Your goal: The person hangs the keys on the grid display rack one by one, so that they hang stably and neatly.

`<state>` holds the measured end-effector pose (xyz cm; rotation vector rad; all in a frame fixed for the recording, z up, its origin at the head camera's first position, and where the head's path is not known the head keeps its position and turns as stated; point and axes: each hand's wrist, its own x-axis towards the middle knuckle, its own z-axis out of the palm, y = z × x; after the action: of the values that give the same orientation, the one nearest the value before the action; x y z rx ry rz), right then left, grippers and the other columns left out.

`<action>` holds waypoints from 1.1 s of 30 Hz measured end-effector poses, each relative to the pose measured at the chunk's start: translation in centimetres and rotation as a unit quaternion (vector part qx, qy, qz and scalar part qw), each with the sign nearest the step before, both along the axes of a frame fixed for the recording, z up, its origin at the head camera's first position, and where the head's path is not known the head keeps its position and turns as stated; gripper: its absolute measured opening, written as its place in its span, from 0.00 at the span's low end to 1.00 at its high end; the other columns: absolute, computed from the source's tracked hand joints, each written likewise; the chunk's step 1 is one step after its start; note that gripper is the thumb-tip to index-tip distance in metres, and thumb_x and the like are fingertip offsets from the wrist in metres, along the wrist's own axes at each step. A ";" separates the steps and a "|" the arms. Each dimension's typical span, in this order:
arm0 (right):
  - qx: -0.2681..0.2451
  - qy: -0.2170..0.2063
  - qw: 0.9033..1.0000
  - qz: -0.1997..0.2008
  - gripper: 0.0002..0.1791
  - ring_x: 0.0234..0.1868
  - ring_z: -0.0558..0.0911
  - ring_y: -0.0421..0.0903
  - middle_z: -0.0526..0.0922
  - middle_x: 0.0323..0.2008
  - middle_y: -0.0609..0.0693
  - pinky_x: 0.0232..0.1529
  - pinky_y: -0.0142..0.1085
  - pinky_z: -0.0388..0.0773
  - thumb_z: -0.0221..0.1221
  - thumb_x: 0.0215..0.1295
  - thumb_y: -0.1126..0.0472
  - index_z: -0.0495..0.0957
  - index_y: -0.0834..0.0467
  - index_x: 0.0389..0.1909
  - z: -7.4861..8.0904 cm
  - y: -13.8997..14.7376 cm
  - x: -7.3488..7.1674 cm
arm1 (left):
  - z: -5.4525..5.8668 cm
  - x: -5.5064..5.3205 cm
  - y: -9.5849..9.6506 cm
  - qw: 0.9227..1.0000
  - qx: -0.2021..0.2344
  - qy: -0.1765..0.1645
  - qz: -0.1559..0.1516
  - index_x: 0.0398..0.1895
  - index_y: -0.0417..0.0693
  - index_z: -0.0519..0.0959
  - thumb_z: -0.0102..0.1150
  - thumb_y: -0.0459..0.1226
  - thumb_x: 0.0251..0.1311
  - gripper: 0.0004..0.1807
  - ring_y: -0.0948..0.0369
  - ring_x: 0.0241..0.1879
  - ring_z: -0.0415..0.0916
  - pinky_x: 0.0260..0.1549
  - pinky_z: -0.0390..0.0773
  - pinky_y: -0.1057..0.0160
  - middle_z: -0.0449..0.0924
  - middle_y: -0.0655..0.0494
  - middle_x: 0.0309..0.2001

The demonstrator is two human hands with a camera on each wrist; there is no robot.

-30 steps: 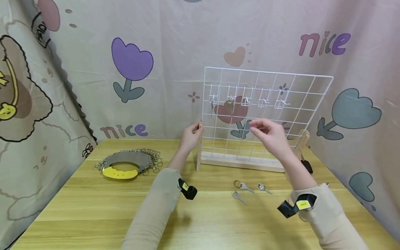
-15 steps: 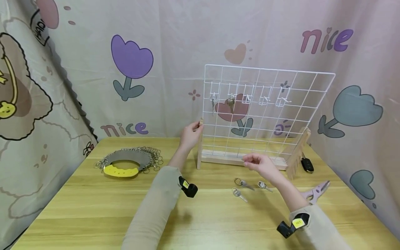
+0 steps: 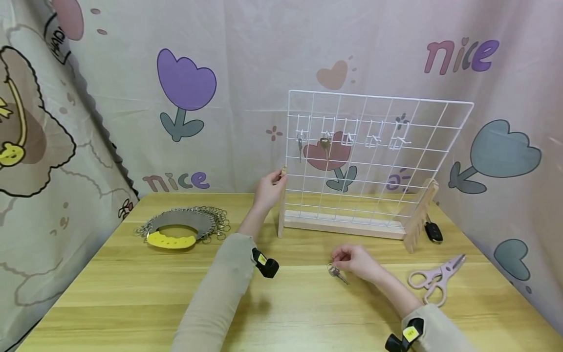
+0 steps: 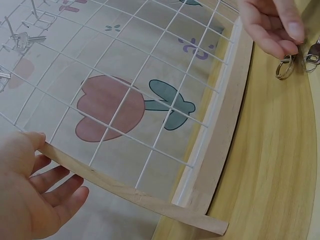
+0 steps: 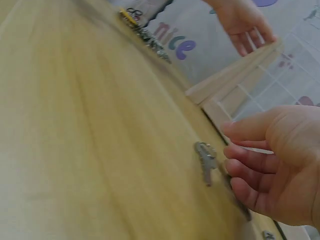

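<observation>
My left hand [image 3: 269, 191] pinches the top of the left wooden post of a white wire grid rack [image 3: 352, 190]. In the left wrist view, the thumb lies at the tip of this post [image 4: 95, 175] with the other fingers spread loosely below. Low over the table, my right hand [image 3: 358, 263] has its fingertips down at the loose keys. One key with a ring [image 3: 337, 274] lies just before it; the right wrist view shows this key [image 5: 206, 162] apart from the fingers. A brass-coloured ring [image 4: 285, 68] appears right under the fingertips in the left wrist view.
Several white hooks [image 3: 373, 141] line the grid; keys [image 3: 325, 143] hang from the two leftmost. Pink scissors [image 3: 440, 278] and a black car key [image 3: 433, 232] lie at right. At left lies a yellow-handled grey plate [image 3: 171, 239] edged with several metal rings.
My right hand has come down from in front of the grid to the keys on the table, uncovering the scissors and car key. The left hand stays on the post.
</observation>
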<state>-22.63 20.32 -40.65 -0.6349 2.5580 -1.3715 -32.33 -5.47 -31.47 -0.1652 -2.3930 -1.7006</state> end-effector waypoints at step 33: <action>0.078 0.076 0.994 -0.006 0.07 0.23 0.73 0.37 0.76 0.21 0.44 0.24 0.30 0.73 0.60 0.56 0.71 0.77 0.59 0.23 -0.7 -1.1 0.5 | 0.0 0.1 0.1 1.000 -0.003 -0.001 0.008 0.63 0.45 0.68 0.50 0.45 0.66 0.25 0.54 0.58 0.68 0.56 0.69 0.58 0.72 0.50 0.59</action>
<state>-22.12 19.20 -41.34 -0.7222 2.7569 -1.1529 -32.26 -5.36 -31.45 -0.1442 -2.3937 -1.6884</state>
